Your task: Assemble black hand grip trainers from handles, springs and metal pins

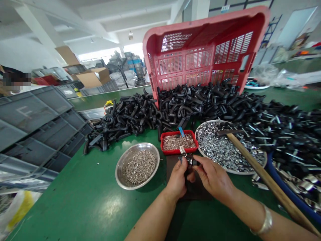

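Observation:
Above a dark block [199, 190], my left hand [177, 182] is closed around a black plastic part [192, 161]. A shiny ribbed metal piece [183, 151] sticks up at its far end. My right hand [215, 177] pinches the right end of the same part, its fingertips partly hiding it. Just beyond the hands stands a red tray [163, 149] of thin metal pins, with a blue-tipped tool [181, 131] in it. Left of the hands is a steel bowl [120, 179] of small metal pieces.
A white dish [200, 125] of metal rings lies at right, a wooden-handled hammer [250, 160] across it. Behind, a red crate [205, 21] lies tipped among piled black plastic parts [135, 115]. Grey crates [37, 113] are stacked at left; a blue-rimmed container [278, 182] is at right.

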